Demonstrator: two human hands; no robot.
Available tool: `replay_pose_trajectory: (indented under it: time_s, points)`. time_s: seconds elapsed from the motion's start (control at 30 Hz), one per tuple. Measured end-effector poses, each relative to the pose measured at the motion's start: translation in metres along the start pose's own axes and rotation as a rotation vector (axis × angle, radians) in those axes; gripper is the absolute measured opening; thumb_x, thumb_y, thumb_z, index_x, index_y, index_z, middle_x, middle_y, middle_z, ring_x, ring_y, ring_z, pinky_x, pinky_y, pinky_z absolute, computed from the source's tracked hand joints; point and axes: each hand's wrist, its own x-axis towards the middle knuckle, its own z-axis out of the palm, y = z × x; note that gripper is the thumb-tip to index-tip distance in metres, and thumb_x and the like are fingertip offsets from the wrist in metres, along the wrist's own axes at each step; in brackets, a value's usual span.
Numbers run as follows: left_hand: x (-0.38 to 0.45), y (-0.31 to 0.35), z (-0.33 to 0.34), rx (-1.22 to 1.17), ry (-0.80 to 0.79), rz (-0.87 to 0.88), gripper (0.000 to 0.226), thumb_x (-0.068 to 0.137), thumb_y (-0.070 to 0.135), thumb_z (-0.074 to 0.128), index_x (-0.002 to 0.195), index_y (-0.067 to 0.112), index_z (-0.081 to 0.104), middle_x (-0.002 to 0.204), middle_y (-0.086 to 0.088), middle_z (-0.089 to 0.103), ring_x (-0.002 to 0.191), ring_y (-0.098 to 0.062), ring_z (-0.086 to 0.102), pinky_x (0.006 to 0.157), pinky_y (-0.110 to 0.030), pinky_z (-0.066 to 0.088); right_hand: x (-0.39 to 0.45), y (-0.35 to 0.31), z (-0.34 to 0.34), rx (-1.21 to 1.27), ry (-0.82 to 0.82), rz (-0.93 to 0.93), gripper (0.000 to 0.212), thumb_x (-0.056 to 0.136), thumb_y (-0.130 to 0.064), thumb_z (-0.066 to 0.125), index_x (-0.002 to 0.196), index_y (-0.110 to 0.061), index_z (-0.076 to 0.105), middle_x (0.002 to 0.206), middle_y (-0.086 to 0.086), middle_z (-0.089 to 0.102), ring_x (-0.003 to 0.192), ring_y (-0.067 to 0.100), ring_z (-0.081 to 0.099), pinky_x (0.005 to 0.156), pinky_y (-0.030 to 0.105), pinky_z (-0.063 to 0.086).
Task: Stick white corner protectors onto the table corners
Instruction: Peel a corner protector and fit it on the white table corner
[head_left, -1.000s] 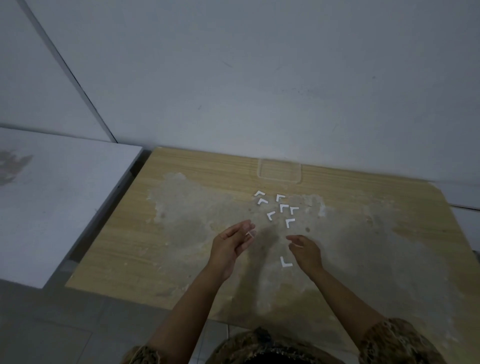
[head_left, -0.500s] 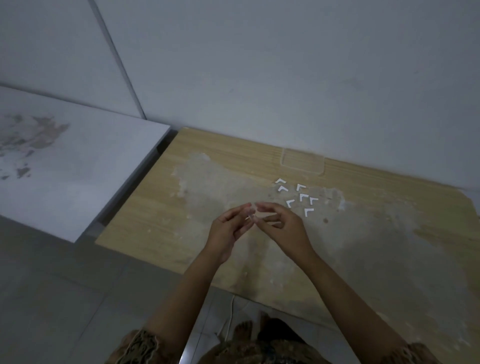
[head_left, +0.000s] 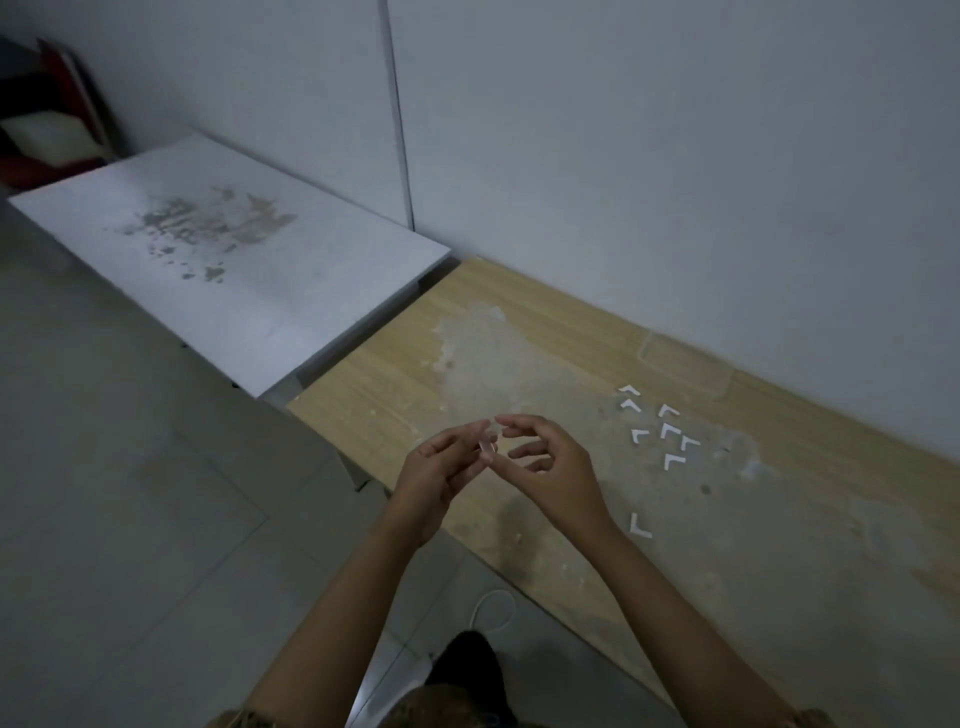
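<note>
Above the wooden table (head_left: 519, 332), near its front-left corner, a small corner protector (head_left: 488, 447) is pinched betw. left hand (head_left: 441, 473) fingertips & right hand (head_left: 550, 467) fingers, both curled on it. Loose protectors (head_left: 667, 431) lie to the right; white table (head_left: 311, 312) sits left.

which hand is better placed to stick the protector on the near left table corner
Probably the left hand: it pinches the small protector and is nearer that corner. The right hand sits farther right.
</note>
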Motion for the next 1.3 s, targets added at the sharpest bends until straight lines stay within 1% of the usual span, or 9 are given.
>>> replay_pose_trajectory:
  time_s: [0.3, 0.43, 0.57, 0.67, 0.77, 0.93, 1.03, 1.13, 1.3]
  points:
    - [-0.031, 0.018, -0.023, -0.027, 0.082, 0.086, 0.020, 0.092, 0.012, 0.055, 0.107, 0.009, 0.068, 0.096, -0.005, 0.075, 0.089, -0.010, 0.071, 0.071, -0.015, 0.054, -0.001, -0.021, 0.028, 0.034, -0.113, -0.099, 0.040, 0.076, -0.037, 0.078, 0.113, -0.032, 0.065, 0.101, -0.013, 0.067, 0.085, 0.008, 0.065, 0.072, 0.033, 0.058]
    - [-0.032, 0.029, -0.040, -0.053, 0.134, 0.109, 0.020, 0.092, 0.011, 0.055, 0.107, 0.006, 0.067, 0.093, -0.006, 0.074, 0.086, -0.010, 0.071, 0.071, -0.015, 0.055, 0.007, -0.028, 0.047, 0.002, -0.146, -0.154, 0.039, 0.077, -0.038, 0.077, 0.112, -0.032, 0.062, 0.101, -0.014, 0.066, 0.087, 0.006, 0.064, 0.073, 0.029, 0.057]
    - [-0.024, 0.039, -0.064, -0.082, 0.184, 0.111, 0.023, 0.091, 0.012, 0.056, 0.110, 0.001, 0.065, 0.097, -0.007, 0.072, 0.086, -0.009, 0.071, 0.071, -0.014, 0.055, 0.019, -0.035, 0.073, -0.097, -0.120, -0.371, 0.020, 0.082, -0.033, 0.075, 0.097, -0.029, 0.063, 0.100, -0.016, 0.061, 0.093, 0.005, 0.060, 0.075, 0.021, 0.051]
    - [-0.013, 0.049, -0.087, -0.084, 0.215, 0.106, 0.030, 0.092, 0.015, 0.056, 0.115, -0.003, 0.062, 0.103, -0.009, 0.070, 0.086, -0.008, 0.071, 0.070, -0.014, 0.054, 0.037, -0.034, 0.097, -0.192, -0.165, -0.498, 0.012, 0.082, -0.029, 0.075, 0.091, -0.026, 0.068, 0.092, -0.019, 0.064, 0.092, 0.000, 0.060, 0.081, 0.027, 0.051]
    - [0.000, 0.066, -0.115, -0.080, 0.234, 0.102, 0.033, 0.089, 0.021, 0.059, 0.111, -0.004, 0.062, 0.098, -0.008, 0.072, 0.087, -0.010, 0.071, 0.071, -0.014, 0.055, 0.060, -0.036, 0.129, -0.217, -0.189, -0.509, 0.011, 0.083, -0.032, 0.073, 0.092, -0.026, 0.069, 0.091, -0.020, 0.066, 0.093, -0.002, 0.059, 0.083, 0.033, 0.051]
    - [0.025, 0.122, -0.197, -0.041, 0.259, 0.154, 0.039, 0.089, 0.027, 0.059, 0.111, -0.004, 0.062, 0.111, -0.014, 0.070, 0.103, -0.020, 0.067, 0.087, -0.021, 0.055, 0.117, -0.057, 0.216, -0.110, -0.214, -0.509, 0.011, 0.086, -0.031, 0.070, 0.095, -0.024, 0.070, 0.092, -0.017, 0.068, 0.091, 0.003, 0.063, 0.079, 0.032, 0.054]
    - [0.035, 0.164, -0.244, -0.016, 0.361, 0.198, 0.027, 0.085, 0.022, 0.065, 0.104, 0.002, 0.067, 0.106, -0.015, 0.071, 0.099, -0.024, 0.068, 0.083, -0.024, 0.056, 0.148, -0.078, 0.274, -0.056, -0.212, -0.436, 0.014, 0.085, -0.034, 0.070, 0.096, -0.024, 0.070, 0.089, -0.017, 0.070, 0.087, 0.006, 0.065, 0.076, 0.028, 0.054]
    - [0.041, 0.202, -0.291, 0.087, 0.459, 0.237, 0.020, 0.084, 0.022, 0.068, 0.098, 0.009, 0.068, 0.097, -0.007, 0.071, 0.093, -0.021, 0.069, 0.078, -0.025, 0.056, 0.171, -0.101, 0.333, 0.043, -0.214, -0.360, 0.012, 0.083, -0.032, 0.071, 0.093, -0.026, 0.068, 0.087, -0.019, 0.069, 0.084, 0.005, 0.067, 0.073, 0.023, 0.055]
    - [0.047, 0.252, -0.358, 0.174, 0.581, 0.282, 0.014, 0.083, 0.017, 0.069, 0.096, 0.013, 0.069, 0.099, -0.005, 0.070, 0.095, -0.016, 0.066, 0.079, -0.028, 0.053, 0.201, -0.128, 0.411, 0.108, -0.249, -0.313, 0.009, 0.085, -0.026, 0.071, 0.093, -0.025, 0.068, 0.087, -0.021, 0.069, 0.083, 0.002, 0.066, 0.069, 0.013, 0.051]
